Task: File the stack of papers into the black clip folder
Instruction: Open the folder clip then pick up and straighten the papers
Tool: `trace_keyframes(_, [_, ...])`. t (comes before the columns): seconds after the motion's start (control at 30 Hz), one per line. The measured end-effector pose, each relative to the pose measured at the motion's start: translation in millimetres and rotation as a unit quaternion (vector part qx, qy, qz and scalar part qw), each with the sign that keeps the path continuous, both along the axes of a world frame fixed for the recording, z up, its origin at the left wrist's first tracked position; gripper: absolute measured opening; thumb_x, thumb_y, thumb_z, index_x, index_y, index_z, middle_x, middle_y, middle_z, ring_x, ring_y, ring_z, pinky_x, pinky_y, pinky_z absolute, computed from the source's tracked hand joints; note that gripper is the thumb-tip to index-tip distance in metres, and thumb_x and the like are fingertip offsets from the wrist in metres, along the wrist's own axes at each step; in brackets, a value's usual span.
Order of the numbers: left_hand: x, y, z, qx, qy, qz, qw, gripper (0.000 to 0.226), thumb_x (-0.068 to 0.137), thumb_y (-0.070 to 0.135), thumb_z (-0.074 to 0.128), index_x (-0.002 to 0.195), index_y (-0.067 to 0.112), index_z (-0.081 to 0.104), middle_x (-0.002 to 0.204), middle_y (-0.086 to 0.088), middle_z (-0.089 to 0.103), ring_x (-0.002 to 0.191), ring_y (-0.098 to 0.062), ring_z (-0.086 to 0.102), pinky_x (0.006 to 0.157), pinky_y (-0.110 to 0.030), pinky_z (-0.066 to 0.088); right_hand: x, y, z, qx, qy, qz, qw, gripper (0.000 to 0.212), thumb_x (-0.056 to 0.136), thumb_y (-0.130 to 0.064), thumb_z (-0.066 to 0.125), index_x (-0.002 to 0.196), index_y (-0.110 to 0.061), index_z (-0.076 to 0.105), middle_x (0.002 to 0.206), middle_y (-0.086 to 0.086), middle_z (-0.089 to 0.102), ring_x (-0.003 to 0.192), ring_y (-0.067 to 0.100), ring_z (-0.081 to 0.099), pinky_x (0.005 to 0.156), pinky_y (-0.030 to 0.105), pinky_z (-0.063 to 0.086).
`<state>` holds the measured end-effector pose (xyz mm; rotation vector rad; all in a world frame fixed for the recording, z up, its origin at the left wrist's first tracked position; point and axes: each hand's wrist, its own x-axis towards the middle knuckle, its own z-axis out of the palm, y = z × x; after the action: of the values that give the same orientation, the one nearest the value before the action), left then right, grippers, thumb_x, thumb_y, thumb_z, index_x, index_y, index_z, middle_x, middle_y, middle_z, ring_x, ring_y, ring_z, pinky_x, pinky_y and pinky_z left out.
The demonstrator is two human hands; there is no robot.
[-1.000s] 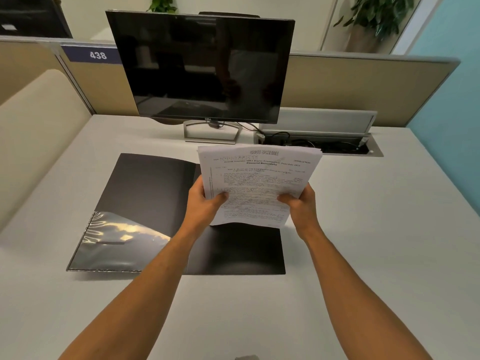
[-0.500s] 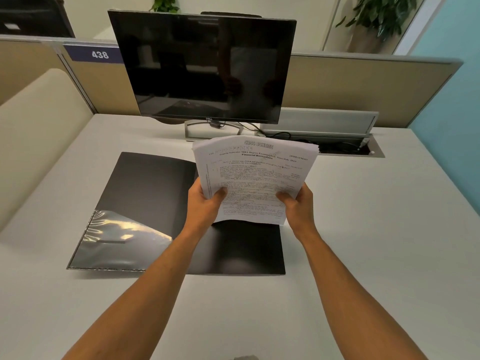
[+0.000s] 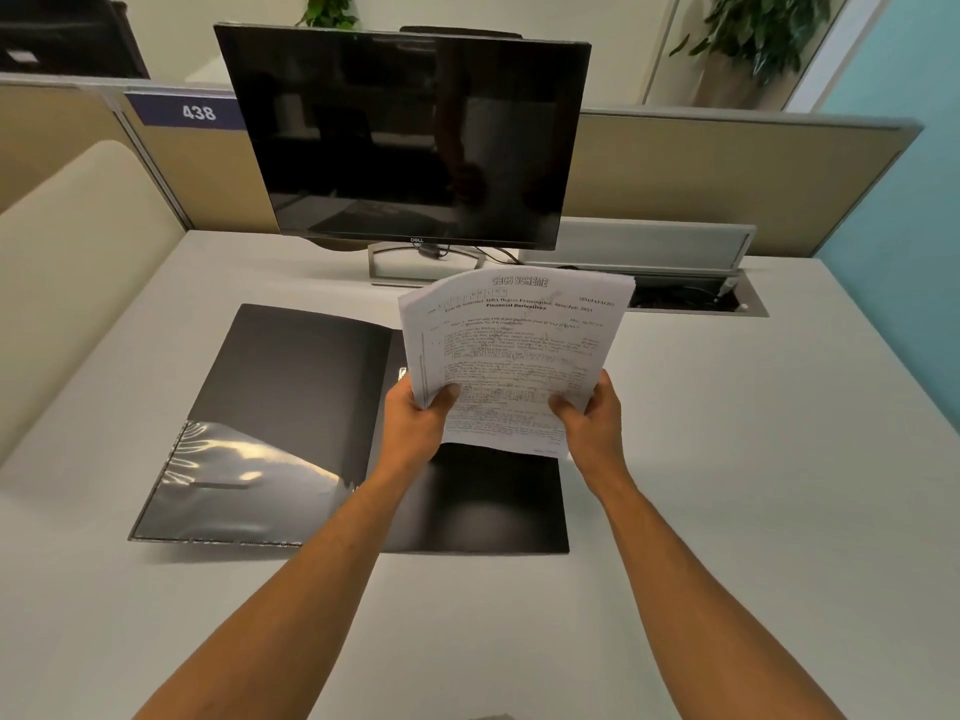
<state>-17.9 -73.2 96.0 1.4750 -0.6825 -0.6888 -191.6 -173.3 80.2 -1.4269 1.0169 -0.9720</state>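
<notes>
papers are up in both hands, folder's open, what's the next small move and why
Probably lower the stack of papers flat onto the right half of the black clip folder. The left hand and right hand hold the stack raised above that half, the folder lies open on the desk, and nothing is filed yet.

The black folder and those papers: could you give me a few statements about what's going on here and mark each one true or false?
1. Both hands hold the stack of papers. True: the left hand and right hand grip its lower corners.
2. The black clip folder is closed. False: it lies open on the desk.
3. The papers are already clipped in. False: they are held up above the folder.
4. The Dell monitor is dark. True.
5. The partition sign reads 438. True.
</notes>
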Motion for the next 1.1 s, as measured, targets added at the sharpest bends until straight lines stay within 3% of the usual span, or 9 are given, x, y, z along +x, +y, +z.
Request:
trace_keyframes(0.1, [0, -2, 5, -0.035, 0.019, 0.005, 0.999, 0.028, 0.088, 0.009, 0.068, 0.110, 0.026, 0.064, 0.110, 0.002, 0.067, 0.108, -0.020, 0.063, 0.086, -0.040, 0.058, -4, -1, -3, -0.010, -0.004, -0.069, 0.998, 0.050, 0.079, -0.023, 0.071, 0.122, -0.024, 0.045, 0.122, -0.004, 0.058, 0.107, 0.018, 0.060, 0.090, 0.032, 0.054])
trace_keyframes(0.17, [-2, -2, 9, -0.051, 0.048, 0.016, 0.997, 0.031, 0.086, 0.009, 0.070, 0.100, 0.036, 0.066, 0.103, 0.013, 0.071, 0.102, -0.011, 0.066, 0.077, -0.029, 0.059, -7, -1, -8, 0.046, -0.032, -0.123, 0.991, 0.062, 0.080, -0.024, 0.073, 0.131, -0.029, 0.038, 0.135, -0.001, 0.050, 0.118, 0.018, 0.053, 0.096, 0.033, 0.047])
trace_keyframes(0.27, [-4, -4, 8, -0.061, 0.101, 0.039, 0.992, 0.029, 0.085, 0.008, 0.070, 0.102, 0.031, 0.067, 0.104, 0.011, 0.073, 0.098, -0.010, 0.069, 0.071, -0.022, 0.057, -12, 3, -12, 0.152, -0.140, -0.114, 0.972, 0.073, 0.074, -0.026, 0.074, 0.136, -0.032, 0.035, 0.136, 0.003, 0.051, 0.120, 0.022, 0.052, 0.097, 0.036, 0.047])
trace_keyframes(0.37, [-10, -4, 4, -0.067, 0.146, 0.043, 0.986, 0.031, 0.086, 0.007, 0.070, 0.113, 0.020, 0.064, 0.108, 0.006, 0.073, 0.100, -0.015, 0.069, 0.075, -0.028, 0.059, -12, 9, -12, 0.198, -0.270, -0.010, 0.942, 0.060, 0.071, -0.014, 0.071, 0.127, -0.021, 0.052, 0.118, 0.010, 0.062, 0.112, 0.031, 0.058, 0.087, 0.042, 0.054])
trace_keyframes(0.5, [-16, -4, 1, -0.037, 0.213, 0.061, 0.974, 0.038, 0.086, 0.007, 0.069, 0.121, 0.018, 0.059, 0.114, 0.003, 0.070, 0.107, -0.022, 0.065, 0.093, -0.050, 0.053, -6, 10, -6, 0.214, -0.346, 0.010, 0.914, 0.060, 0.068, -0.010, 0.073, 0.124, -0.022, 0.057, 0.114, 0.011, 0.063, 0.110, 0.031, 0.058, 0.086, 0.043, 0.053])
trace_keyframes(0.63, [-22, -5, 2, -0.045, 0.267, 0.059, 0.961, 0.043, 0.085, 0.002, 0.067, 0.124, 0.017, 0.056, 0.120, -0.004, 0.068, 0.112, -0.027, 0.062, 0.097, -0.056, 0.048, 0, 12, -3, 0.205, -0.344, 0.040, 0.915, 0.056, 0.072, -0.006, 0.069, 0.123, -0.026, 0.056, 0.113, 0.009, 0.065, 0.110, 0.029, 0.059, 0.087, 0.043, 0.052])
trace_keyframes(0.83, [-28, -2, 3, -0.082, 0.296, 0.035, 0.951, 0.050, 0.085, 0.001, 0.066, 0.130, 0.019, 0.053, 0.123, -0.007, 0.065, 0.112, -0.028, 0.063, 0.096, -0.053, 0.051, 3, 14, 0, 0.144, -0.245, 0.059, 0.957, 0.051, 0.078, -0.007, 0.069, 0.118, -0.036, 0.058, 0.115, 0.007, 0.065, 0.110, 0.027, 0.061, 0.087, 0.042, 0.054])
trace_keyframes(1.1, [-22, 3, 7, -0.071, 0.274, 0.001, 0.959, 0.047, 0.083, 0.001, 0.068, 0.127, 0.014, 0.055, 0.122, -0.010, 0.066, 0.113, -0.030, 0.063, 0.093, -0.053, 0.053, -8, -1, 4, 0.128, -0.210, 0.037, 0.969, 0.046, 0.083, -0.003, 0.065, 0.116, -0.033, 0.058, 0.112, 0.003, 0.068, 0.106, 0.023, 0.064, 0.082, 0.040, 0.056])
